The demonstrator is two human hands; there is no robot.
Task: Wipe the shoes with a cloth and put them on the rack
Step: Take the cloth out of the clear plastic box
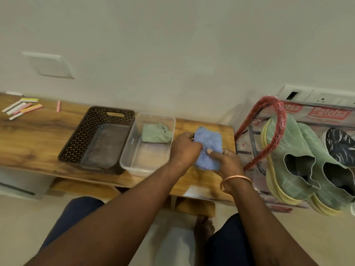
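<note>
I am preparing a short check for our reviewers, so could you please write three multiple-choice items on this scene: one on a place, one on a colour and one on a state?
1. Where does the green cloth lie?
A. in the clear tub
B. in the brown basket
C. on the shoe rack

2. What colour is the held cloth?
A. red
B. blue
C. white

3. What are the left hand and right hand doing?
A. both grip the held cloth
B. both lie flat on the table
C. one holds a shoe

Answers:
1 A, the green cloth sits at the clear tub's far end.
2 B, the held cloth is plainly light blue.
3 A, fingers of both hands curl on the held cloth.
</note>
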